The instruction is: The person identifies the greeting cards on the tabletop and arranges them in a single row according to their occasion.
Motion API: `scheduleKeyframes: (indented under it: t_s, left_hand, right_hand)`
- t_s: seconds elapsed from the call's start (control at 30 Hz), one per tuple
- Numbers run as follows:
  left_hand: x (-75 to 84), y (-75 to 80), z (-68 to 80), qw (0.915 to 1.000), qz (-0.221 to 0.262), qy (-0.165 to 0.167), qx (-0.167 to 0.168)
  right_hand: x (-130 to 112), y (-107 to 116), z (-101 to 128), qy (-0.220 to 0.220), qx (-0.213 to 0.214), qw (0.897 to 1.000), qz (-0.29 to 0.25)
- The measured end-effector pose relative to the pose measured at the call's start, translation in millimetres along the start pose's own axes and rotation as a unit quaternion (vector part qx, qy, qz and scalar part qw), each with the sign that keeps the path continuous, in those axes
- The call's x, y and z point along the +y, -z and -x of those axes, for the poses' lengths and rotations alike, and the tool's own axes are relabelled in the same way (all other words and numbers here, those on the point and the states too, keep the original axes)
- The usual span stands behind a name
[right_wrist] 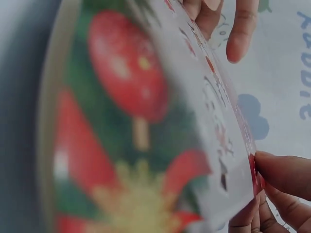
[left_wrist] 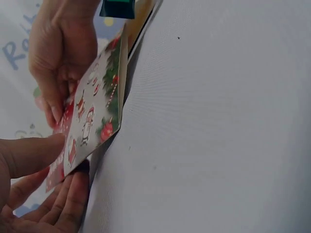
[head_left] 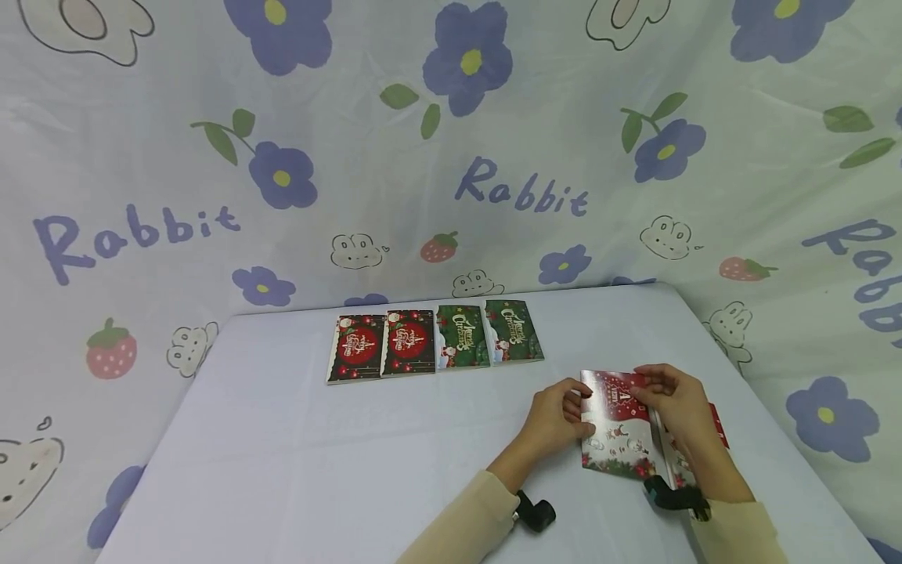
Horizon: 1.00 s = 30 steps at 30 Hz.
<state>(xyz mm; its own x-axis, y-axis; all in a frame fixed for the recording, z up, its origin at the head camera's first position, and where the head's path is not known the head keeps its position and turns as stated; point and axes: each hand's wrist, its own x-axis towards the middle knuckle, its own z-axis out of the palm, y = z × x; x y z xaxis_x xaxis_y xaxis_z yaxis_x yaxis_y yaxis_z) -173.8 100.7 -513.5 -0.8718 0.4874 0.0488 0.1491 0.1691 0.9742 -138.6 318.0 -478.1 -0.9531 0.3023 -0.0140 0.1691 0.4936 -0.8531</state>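
A red and white Christmas card (head_left: 620, 427) is held up off the table at the front right. My left hand (head_left: 583, 417) pinches its left edge, thumb on the printed face and fingers underneath (left_wrist: 65, 204). My right hand (head_left: 647, 384) holds the card's top right part. In the left wrist view the card (left_wrist: 92, 116) stands tilted on edge, with more cards (left_wrist: 141, 26) lying under it. The right wrist view is filled by the blurred card (right_wrist: 146, 121), with fingers (right_wrist: 286, 177) pinching its far edge.
Two red cards (head_left: 384, 345) and two green cards (head_left: 489, 333) lie side by side in a row at the back of the white table (head_left: 317, 454). A floral cloth (head_left: 451, 141) hangs behind. More red cards (head_left: 719, 427) lie under my right hand.
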Motion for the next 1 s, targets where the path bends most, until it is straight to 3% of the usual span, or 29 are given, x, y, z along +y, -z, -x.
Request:
scheduleKeyframes:
  t_s: [0.33,0.57,1.0]
  left_hand:
    - [-1.7,0.2,0.4,0.9999,-0.011,-0.011,-0.002]
    - [3.4,1.4,2.3,0.9999,-0.003,0.002,0.013]
    - [7.7,20.4,-1.9,0.998,0.041,0.009,0.046]
  right_hand:
    - [-1.9,-2.2,-5.7,-0.019,0.003,1.0,0.001]
    - [-5.4,-1.9,-5.1,-0.018,-0.004,1.0,-0.016]
    - [-5.9,-3.1,3.3,0.042,-0.074,0.991,-0.099]
